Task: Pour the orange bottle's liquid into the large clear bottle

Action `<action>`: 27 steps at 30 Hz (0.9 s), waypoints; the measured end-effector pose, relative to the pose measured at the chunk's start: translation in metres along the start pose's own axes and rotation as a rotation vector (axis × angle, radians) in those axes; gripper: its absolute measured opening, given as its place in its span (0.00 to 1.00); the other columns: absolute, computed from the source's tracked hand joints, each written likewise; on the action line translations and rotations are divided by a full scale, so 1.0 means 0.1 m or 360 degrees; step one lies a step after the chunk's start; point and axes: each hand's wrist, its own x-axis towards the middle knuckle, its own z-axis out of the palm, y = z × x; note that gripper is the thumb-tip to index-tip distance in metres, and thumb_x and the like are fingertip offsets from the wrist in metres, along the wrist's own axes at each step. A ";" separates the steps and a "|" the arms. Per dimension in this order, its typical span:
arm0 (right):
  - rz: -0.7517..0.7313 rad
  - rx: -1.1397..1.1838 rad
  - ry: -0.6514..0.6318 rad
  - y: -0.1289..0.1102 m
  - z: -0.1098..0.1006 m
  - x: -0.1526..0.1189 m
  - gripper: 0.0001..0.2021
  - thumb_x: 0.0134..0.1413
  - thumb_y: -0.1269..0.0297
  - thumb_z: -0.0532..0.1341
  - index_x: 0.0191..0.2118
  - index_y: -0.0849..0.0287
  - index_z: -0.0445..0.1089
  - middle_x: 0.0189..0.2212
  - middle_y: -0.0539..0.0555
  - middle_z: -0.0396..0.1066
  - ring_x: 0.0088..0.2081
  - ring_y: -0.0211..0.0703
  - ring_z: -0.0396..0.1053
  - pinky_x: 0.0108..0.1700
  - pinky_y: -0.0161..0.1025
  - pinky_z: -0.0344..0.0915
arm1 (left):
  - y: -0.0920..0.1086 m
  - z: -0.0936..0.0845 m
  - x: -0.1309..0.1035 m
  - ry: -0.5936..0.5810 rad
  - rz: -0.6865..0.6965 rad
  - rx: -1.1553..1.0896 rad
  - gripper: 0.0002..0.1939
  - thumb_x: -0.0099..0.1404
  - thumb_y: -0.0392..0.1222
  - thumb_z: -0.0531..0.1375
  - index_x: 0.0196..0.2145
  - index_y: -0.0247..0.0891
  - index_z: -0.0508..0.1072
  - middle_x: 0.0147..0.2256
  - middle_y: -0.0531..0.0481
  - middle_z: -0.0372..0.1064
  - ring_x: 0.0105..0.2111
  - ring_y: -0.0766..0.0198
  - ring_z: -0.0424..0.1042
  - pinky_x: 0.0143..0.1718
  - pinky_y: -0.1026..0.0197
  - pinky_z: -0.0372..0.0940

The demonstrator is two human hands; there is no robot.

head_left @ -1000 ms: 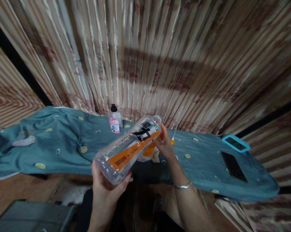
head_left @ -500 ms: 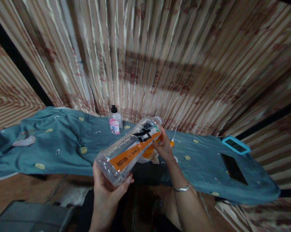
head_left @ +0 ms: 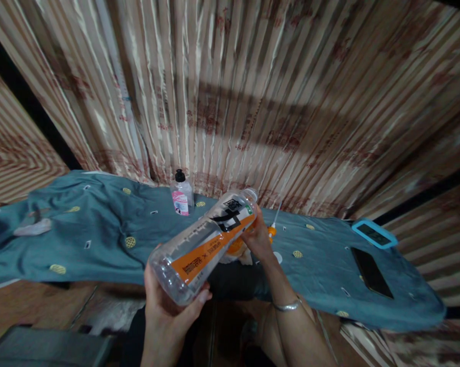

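Note:
A large clear plastic bottle (head_left: 203,244) with an orange and white label is tilted between my hands, its uncapped-looking neck pointing up and away to the right. My left hand (head_left: 172,311) is wrapped round the bottle's base, thumb on the near side. Near the neck, my right hand (head_left: 257,235) grips the bottle from the right; its fingers are partly hidden behind it. Below and behind the bottle, an orange thing (head_left: 235,247) and a pale cloth-like piece (head_left: 246,258) show only in part. Just right of my right hand lies an orange nozzle-like piece (head_left: 272,232) with a thin white tube.
A green patterned cloth (head_left: 111,219) covers the long table. On it stand a clear bottle with black cap (head_left: 181,196), a phone (head_left: 371,272), a blue-framed device (head_left: 374,233) and a pale pink-white item (head_left: 33,228). Behind hangs a striped curtain (head_left: 230,102). A grey stool-like surface (head_left: 48,346) is at lower left.
The bottle stays in both hands, with its base slightly lower and closer to me. The view has shifted a little; the things on the table rest where they were.

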 end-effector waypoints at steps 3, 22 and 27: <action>-0.0046 -0.0009 0.0011 0.00 0.01 -0.01 0.46 0.48 0.51 0.76 0.70 0.55 0.61 0.63 0.63 0.73 0.67 0.64 0.69 0.71 0.63 0.62 | 0.03 -0.01 0.01 0.0015 -0.0041 0.0026 0.52 0.35 0.41 0.83 0.56 0.40 0.66 0.43 0.46 0.78 0.27 0.62 0.77 0.27 0.66 0.75; 0.0027 0.0033 0.0013 -0.01 0.01 -0.04 0.55 0.47 0.47 0.77 0.75 0.54 0.51 0.67 0.65 0.67 0.71 0.66 0.63 0.73 0.67 0.57 | 0.01 -0.01 0.00 -0.0047 0.0004 0.0014 0.51 0.37 0.40 0.83 0.56 0.43 0.64 0.40 0.49 0.78 0.27 0.63 0.76 0.29 0.67 0.75; 0.0021 0.0121 -0.0016 0.00 -0.05 -0.04 0.56 0.50 0.44 0.77 0.76 0.53 0.48 0.70 0.66 0.64 0.71 0.64 0.63 0.73 0.66 0.56 | -0.01 -0.02 0.02 -0.0088 0.0021 -0.0020 0.50 0.38 0.40 0.83 0.56 0.42 0.65 0.45 0.47 0.77 0.28 0.63 0.76 0.28 0.66 0.74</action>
